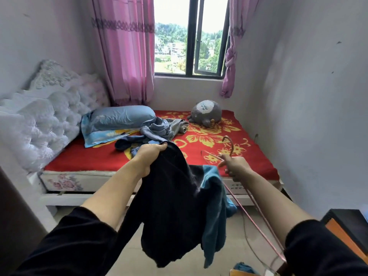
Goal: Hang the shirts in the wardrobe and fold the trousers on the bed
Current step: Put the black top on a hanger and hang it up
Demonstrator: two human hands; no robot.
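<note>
Left grip [148, 156] holds dark shirt [175, 206]; right grip [237, 166] holds pink hanger [232, 145].

Left hand [148, 154] grips a black shirt [173, 206] with teal lining, hanging in front of the bed [99, 158]. Right hand [236, 166] holds a pink hanger [258, 212]. Heap of clothes [157, 130] mid-bed by blue pillow [119, 118]; grey plush [207, 113] at far edge.
</note>
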